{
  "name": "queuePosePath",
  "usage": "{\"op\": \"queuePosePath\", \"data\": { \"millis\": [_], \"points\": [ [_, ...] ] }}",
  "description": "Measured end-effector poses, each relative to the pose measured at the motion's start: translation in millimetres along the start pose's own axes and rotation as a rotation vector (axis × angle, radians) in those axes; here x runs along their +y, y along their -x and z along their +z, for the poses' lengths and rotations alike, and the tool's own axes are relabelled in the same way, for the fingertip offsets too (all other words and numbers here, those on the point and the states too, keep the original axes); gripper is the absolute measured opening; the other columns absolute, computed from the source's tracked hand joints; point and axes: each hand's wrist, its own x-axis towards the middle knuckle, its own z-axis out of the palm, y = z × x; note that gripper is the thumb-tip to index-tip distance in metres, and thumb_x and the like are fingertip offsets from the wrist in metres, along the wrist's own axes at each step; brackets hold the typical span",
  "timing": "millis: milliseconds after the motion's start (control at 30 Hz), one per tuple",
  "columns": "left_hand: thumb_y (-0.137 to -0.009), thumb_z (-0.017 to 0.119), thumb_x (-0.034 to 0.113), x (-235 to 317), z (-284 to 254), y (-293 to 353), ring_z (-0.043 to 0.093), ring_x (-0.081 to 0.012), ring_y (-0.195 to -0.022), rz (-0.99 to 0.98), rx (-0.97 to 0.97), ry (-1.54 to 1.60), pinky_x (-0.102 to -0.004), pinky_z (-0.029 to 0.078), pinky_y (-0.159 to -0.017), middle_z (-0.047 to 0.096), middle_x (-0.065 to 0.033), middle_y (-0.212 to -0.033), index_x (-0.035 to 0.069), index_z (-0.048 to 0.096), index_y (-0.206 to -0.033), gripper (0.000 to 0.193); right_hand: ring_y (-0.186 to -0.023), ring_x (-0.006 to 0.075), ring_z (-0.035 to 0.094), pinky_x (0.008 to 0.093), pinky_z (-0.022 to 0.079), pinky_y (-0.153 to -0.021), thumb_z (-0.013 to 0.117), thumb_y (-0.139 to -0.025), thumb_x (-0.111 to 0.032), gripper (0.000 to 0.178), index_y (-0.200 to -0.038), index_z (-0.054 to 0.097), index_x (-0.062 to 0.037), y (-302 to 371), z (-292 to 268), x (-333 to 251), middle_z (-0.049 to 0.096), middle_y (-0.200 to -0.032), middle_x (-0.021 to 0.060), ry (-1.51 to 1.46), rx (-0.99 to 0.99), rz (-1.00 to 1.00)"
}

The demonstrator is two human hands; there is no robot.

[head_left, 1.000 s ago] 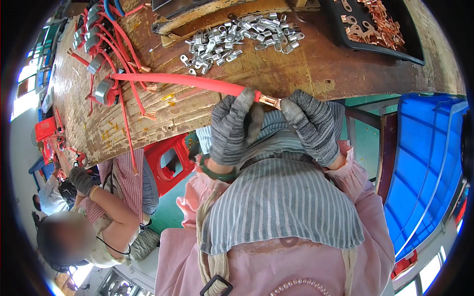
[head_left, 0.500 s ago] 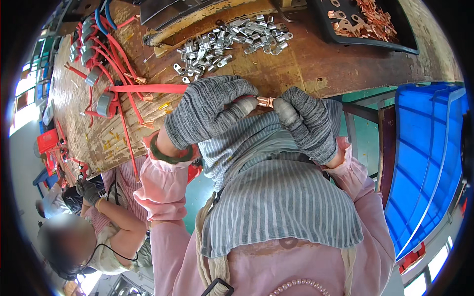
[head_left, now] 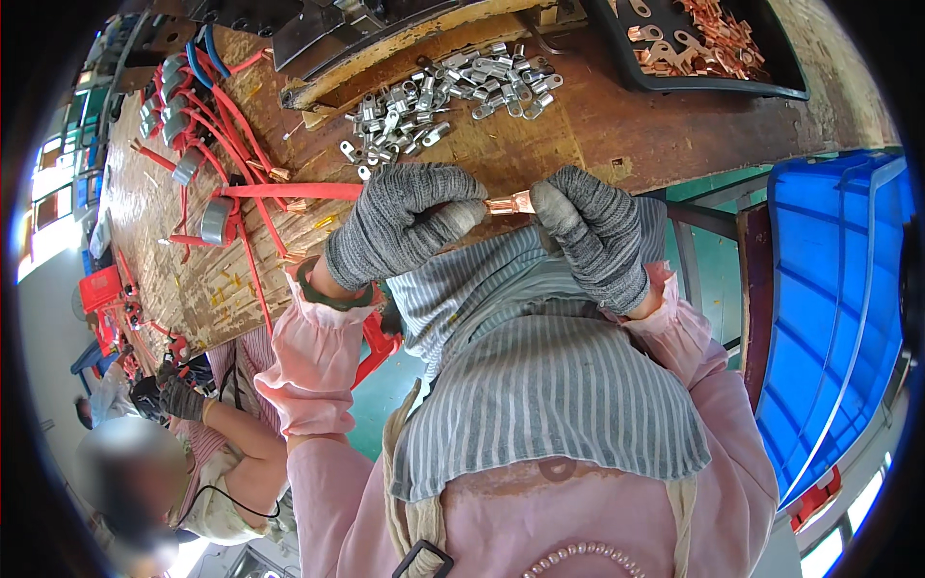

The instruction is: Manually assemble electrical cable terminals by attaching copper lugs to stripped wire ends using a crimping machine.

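Gripping the red cable (head_left: pixel 299 191) near its end, your gloved left hand (head_left: pixel 400 217) was wrapped around it by the near edge of the table (head_left: pixel 655 144). Your gloved right hand (head_left: pixel 595 236) pinched the copper end piece (head_left: pixel 511 203), which showed between both hands. Leftward, the cable ran to a grey ring (head_left: pixel 215 220). Beyond your hands lay silver lugs (head_left: pixel 414 111), with a black tray (head_left: pixel 792 87) of copper lugs (head_left: pixel 713 48) to their right.

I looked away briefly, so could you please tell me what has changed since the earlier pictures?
The left hand has swung its wrist leftward and now wraps over the red cable, covering more of it near the copper lug. The right hand keeps its pinch on the lug; the silver lugs stay piled.
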Motion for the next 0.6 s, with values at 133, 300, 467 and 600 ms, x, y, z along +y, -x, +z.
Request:
{"op": "queuePosePath", "data": {
  "millis": [133, 300, 467, 600],
  "points": [
    [-0.081, 0.059, 0.013, 1, -1, -4, 0.06, -0.0262, -0.066, -0.004, 0.011, 0.035, -0.0312, 0.047, -0.058, 0.06, -0.0123, -0.073, 0.001, 0.06, -0.087, 0.014, -0.054, 0.0175, 0.055, 0.0277, 0.042, -0.051, 0.053, -0.085, -0.014, 0.015, -0.079, 0.057, -0.0011, -2, 7, -3, 0.054, -0.061, 0.008, -0.026, 0.084, -0.045],
    [-0.081, 0.059, 0.015, -2, 0, -1, 0.06, -0.0262, -0.068, -0.002, 0.052, 0.015, -0.031, 0.047, -0.061, 0.06, -0.0126, -0.075, 0.001, 0.061, -0.088, 0.015, -0.053, 0.0146, 0.052, 0.0257, 0.04, -0.049, 0.054, -0.084, -0.013, 0.014, -0.079, 0.057, -0.0012, -2, 8, -3, 0.053, -0.06, 0.0064, -0.056, 0.086, 0.008],
    [-0.08, 0.06, 0.022, 8, -13, -3, 0.06, -0.0268, -0.078, -0.038, 0.028, -0.227, -0.0341, 0.047, -0.067, 0.06, -0.0127, -0.084, 0.003, 0.06, -0.094, 0.023, -0.05, 0.0109, 0.043, 0.024, 0.036, -0.048, 0.053, -0.086, -0.017, 0.018, -0.078, 0.055, -0.0012, -11, 10, 4, 0.047, -0.058, 0.0025, -0.187, 0.058, -0.019],
    [-0.076, 0.063, 0.026, 25, -46, 29, 0.055, -0.0299, -0.093, -0.056, 0.325, -0.55, -0.0366, 0.045, -0.078, 0.057, -0.013, -0.101, 0.006, 0.058, -0.101, 0.032, -0.051, 0.0075, 0.043, 0.0238, 0.034, -0.046, 0.051, -0.088, -0.02, 0.021, -0.075, 0.053, -0.0031, -12, 3, 1, 0.047, -0.057, 0.0004, -0.039, 0.014, -0.019]
  ]
}}
